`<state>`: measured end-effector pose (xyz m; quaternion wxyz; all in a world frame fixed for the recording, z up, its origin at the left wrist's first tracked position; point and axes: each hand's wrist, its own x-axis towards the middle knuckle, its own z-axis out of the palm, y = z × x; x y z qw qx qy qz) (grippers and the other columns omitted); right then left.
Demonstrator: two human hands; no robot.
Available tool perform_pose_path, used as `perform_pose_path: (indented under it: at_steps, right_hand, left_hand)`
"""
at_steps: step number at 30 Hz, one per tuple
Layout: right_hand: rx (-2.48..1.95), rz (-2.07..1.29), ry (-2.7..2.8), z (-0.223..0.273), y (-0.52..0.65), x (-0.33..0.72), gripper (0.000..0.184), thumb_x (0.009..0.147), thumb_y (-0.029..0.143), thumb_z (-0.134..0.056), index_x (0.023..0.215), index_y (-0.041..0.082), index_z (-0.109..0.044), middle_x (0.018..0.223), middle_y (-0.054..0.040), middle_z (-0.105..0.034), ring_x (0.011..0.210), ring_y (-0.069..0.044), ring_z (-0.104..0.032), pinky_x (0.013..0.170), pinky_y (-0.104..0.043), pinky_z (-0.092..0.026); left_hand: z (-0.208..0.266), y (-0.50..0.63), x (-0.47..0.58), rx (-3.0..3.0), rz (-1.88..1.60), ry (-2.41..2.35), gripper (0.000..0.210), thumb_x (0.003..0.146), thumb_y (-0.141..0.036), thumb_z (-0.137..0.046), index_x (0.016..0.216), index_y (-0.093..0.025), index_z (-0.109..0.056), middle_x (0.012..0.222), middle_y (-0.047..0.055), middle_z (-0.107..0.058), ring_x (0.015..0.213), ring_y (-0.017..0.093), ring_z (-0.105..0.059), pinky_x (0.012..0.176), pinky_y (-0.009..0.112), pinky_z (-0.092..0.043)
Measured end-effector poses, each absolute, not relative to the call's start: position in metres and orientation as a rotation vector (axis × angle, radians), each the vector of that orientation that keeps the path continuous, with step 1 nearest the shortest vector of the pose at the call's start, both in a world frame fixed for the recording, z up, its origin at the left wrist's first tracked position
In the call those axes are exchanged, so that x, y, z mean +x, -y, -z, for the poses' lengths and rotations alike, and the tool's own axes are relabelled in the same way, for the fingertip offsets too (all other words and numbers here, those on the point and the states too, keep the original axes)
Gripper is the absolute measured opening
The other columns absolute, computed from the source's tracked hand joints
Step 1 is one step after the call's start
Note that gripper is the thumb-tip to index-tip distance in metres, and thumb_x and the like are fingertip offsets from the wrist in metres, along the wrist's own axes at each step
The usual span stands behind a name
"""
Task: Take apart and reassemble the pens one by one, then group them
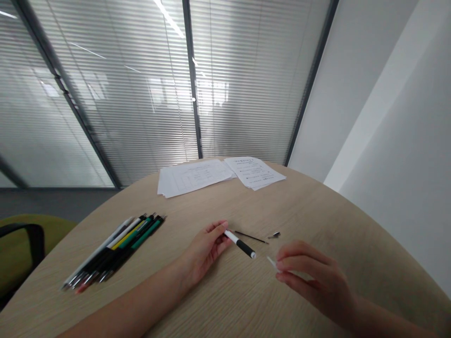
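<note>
Between the thumb and fingers of my left hand (211, 246) is a white pen barrel (240, 243) with a black grip, its grip end pointing right and toward me. My right hand (312, 277) pinches a small, thin white piece (272, 263), blurred, a short way to the right of the barrel's end. Its exact kind I cannot tell. Just beyond the barrel a dark pen refill (252, 236) lies on the table. Past the refill's tip rests a small shiny metal pen part (275, 235), apart from both hands.
Several pens (116, 251) in white, black, yellow and green lie bunched on the round wooden table (197, 314) at the left. Printed paper sheets (197, 176) lie near its far edge. A green chair (21, 253) with a black armrest stands at the left.
</note>
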<state>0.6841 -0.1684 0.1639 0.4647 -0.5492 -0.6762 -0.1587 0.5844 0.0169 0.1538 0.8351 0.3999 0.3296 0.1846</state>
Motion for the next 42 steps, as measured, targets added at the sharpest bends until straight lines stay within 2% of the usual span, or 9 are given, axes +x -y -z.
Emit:
perform_pose_path:
  at_steps: [7, 23, 33, 42]
  right_hand:
    - [-1.366, 0.464, 1.638, -0.173, 0.177, 0.673, 0.006, 0.080, 0.017, -0.051, 0.078, 0.017, -0.055, 0.064, -0.0026, -0.056, 0.055, -0.009, -0.056, 0.050, -0.017, -0.048]
    - [-1.413, 0.551, 1.609, -0.170, 0.173, 0.671, 0.007, 0.079, 0.017, -0.052, 0.076, 0.017, -0.058, 0.062, -0.0020, -0.058, 0.052, -0.009, -0.056, 0.048, -0.017, -0.048]
    - [-1.407, 0.456, 1.601, -0.164, 0.171, 0.669, 0.006, 0.077, 0.015, -0.054, 0.080, 0.018, -0.058, 0.066, -0.0022, -0.060, 0.057, -0.010, -0.058, 0.052, -0.018, -0.049]
    - [-1.388, 0.356, 1.594, -0.162, 0.165, 0.670, 0.013, 0.077, 0.015, -0.052, 0.088, 0.017, -0.057, 0.070, -0.0038, -0.059, 0.058, -0.010, -0.057, 0.052, -0.017, -0.049]
  left_hand:
    - [-0.155, -0.002, 0.581, 0.832, -0.317, -0.703, 0.011, 0.080, -0.004, -0.046, 0.075, -0.009, -0.054, 0.061, 0.002, -0.058, 0.052, 0.006, -0.058, 0.049, 0.011, -0.052]
    - [-0.159, 0.009, 0.580, 0.830, -0.267, -0.724, 0.010, 0.080, -0.005, -0.047, 0.075, -0.009, -0.054, 0.060, 0.002, -0.057, 0.051, 0.006, -0.058, 0.049, 0.011, -0.051]
    - [-0.158, 0.026, 0.574, 0.716, -0.217, -0.753, 0.009, 0.079, -0.005, -0.049, 0.076, -0.012, -0.054, 0.061, 0.001, -0.058, 0.052, 0.006, -0.059, 0.050, 0.011, -0.051]
    - [-0.157, 0.028, 0.573, 0.700, -0.190, -0.732, 0.010, 0.080, -0.005, -0.047, 0.078, -0.013, -0.052, 0.057, 0.000, -0.057, 0.051, 0.007, -0.059, 0.049, 0.011, -0.050]
